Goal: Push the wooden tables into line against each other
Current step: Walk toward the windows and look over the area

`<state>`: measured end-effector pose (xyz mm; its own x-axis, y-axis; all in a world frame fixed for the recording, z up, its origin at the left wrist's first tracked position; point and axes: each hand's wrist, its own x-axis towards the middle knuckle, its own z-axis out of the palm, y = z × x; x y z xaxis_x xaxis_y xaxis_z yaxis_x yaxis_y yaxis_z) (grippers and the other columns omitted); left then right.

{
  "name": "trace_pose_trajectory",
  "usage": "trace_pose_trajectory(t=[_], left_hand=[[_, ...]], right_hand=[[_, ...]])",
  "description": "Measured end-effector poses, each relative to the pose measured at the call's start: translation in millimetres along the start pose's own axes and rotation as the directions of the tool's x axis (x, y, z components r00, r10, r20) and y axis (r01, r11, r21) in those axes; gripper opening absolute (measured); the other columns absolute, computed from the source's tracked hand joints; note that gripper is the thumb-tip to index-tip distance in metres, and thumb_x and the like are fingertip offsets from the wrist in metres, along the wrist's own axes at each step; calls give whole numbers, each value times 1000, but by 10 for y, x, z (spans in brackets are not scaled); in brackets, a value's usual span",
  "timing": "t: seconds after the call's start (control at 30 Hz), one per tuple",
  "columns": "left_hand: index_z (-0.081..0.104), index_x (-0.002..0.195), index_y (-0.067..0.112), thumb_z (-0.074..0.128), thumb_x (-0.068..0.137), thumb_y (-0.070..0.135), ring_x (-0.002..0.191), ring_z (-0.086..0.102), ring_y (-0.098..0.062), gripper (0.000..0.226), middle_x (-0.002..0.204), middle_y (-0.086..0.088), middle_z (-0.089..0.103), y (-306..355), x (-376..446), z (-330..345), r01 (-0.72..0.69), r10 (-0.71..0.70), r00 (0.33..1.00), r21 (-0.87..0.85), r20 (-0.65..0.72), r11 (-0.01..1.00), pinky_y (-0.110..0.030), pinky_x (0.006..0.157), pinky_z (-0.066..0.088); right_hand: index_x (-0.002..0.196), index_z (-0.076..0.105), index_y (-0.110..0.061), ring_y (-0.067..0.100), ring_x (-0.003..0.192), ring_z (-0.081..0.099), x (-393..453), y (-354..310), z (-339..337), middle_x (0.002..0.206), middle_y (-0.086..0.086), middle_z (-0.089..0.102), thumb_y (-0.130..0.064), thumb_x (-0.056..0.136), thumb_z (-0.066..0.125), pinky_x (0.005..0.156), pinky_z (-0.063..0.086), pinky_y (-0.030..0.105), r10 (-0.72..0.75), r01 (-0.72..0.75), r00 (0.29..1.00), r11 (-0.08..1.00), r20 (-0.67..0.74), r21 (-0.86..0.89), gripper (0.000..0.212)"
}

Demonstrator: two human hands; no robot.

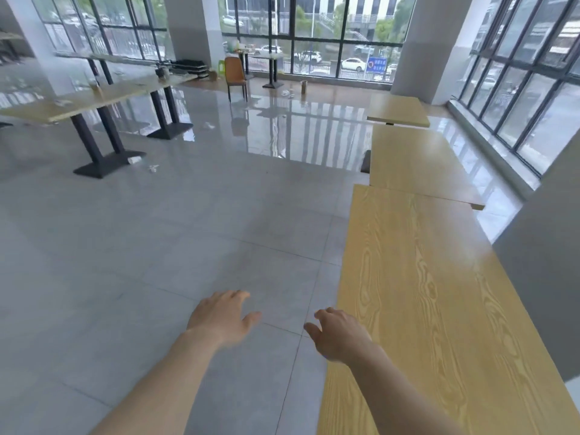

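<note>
Three light wooden tables run along the right side. The nearest table [439, 309] is long, with strong grain, and its far end meets the middle table [414, 158], which sits shifted a little to the right. The far table [397, 109] stands beyond, with a small gap before it. My left hand [224, 318] hovers over the floor, fingers spread, holding nothing. My right hand [340, 335] is open at the near table's left edge, and whether it touches the edge is unclear.
Grey tiled floor [188, 230] spreads to the left. Two more wooden tables on black pedestal legs [94, 98] stand at the far left, with litter near their bases. An orange chair [235, 75] stands at the back. A grey wall [546, 262] runs close along the right.
</note>
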<state>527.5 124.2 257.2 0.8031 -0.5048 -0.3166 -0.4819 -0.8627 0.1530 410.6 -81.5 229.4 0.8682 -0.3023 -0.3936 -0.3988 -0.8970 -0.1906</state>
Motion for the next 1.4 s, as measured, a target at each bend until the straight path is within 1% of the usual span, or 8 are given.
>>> trace_pose_trajectory(t=[0.13, 0.23, 0.33, 0.47, 0.6, 0.73, 1.1, 1.4], left_hand=[[32, 155, 28, 38, 100, 61, 145, 36, -23, 65, 159, 3, 38, -938, 278, -342, 42, -42, 999, -15, -10, 999, -37, 114, 32], [33, 155, 28, 37, 100, 61, 143, 38, -24, 64, 156, 1, 41, -1490, 541, -557, 68, -68, 998, -4, -15, 998, -38, 114, 32], [36, 152, 27, 36, 100, 60, 142, 40, -24, 62, 154, 1, 44, -1860, 878, -740, 85, -85, 996, -10, -21, 996, -38, 112, 34], [36, 152, 27, 35, 101, 59, 141, 40, -23, 60, 154, 1, 44, -2094, 1454, -963, 66, -67, 998, -24, -18, 997, -37, 111, 34], [35, 153, 27, 34, 101, 59, 142, 39, -24, 62, 156, 1, 42, -2131, 2258, -1142, 37, -37, 999, -17, -13, 999, -38, 112, 34], [35, 153, 28, 35, 101, 59, 142, 39, -24, 61, 154, 0, 43, -1952, 3289, -1432, -19, 19, 1000, 7, -3, 1000, -37, 113, 33], [36, 152, 29, 35, 101, 59, 143, 39, -22, 59, 155, 4, 43, -1260, 6017, -2612, -122, 122, 990, 9, -65, 993, -38, 115, 31], [34, 153, 30, 33, 101, 60, 144, 37, -21, 60, 157, 5, 40, -919, 8467, -3126, -180, 180, 983, 1, -39, 984, -38, 116, 30]], right_hand=[[145, 47, -17, 28, 134, 48, 593, -897, -212, 145, 4, 53, -53, 105, 30, 107, 38, 39, -50, 50, 999, 999, -22, -8, 56], [147, 45, -19, 27, 136, 46, 984, -1414, -382, 149, 3, 50, -54, 105, 29, 109, 37, 39, -69, 69, 997, 998, -43, 4, 57], [148, 44, -20, 28, 137, 45, 1362, -1768, -539, 148, 3, 50, -53, 105, 28, 110, 36, 38, -100, 100, 993, 995, -69, -5, 56], [147, 45, -19, 28, 135, 46, 1944, -1988, -754, 145, 4, 52, -52, 106, 28, 110, 36, 38, -101, 99, 993, 995, -68, -26, 56], [148, 45, -19, 28, 136, 45, 2630, -1927, -976, 147, 4, 51, -52, 106, 28, 111, 34, 38, -77, 75, 994, 997, -81, -23, 56], [146, 46, -18, 28, 136, 45, 3464, -1654, -1335, 145, 4, 53, -52, 106, 29, 111, 34, 36, -19, 19, 996, 1000, -91, -6, 55], [144, 48, -18, 25, 137, 44, 5708, -927, -2912, 143, 4, 53, -52, 106, 29, 112, 32, 35, 73, -66, 984, 997, -164, 51, 55], [145, 46, -16, 25, 140, 41, 7839, -364, -3813, 147, 5, 50, -52, 106, 29, 115, 29, 35, 100, -95, 982, 995, -163, 39, 56]])
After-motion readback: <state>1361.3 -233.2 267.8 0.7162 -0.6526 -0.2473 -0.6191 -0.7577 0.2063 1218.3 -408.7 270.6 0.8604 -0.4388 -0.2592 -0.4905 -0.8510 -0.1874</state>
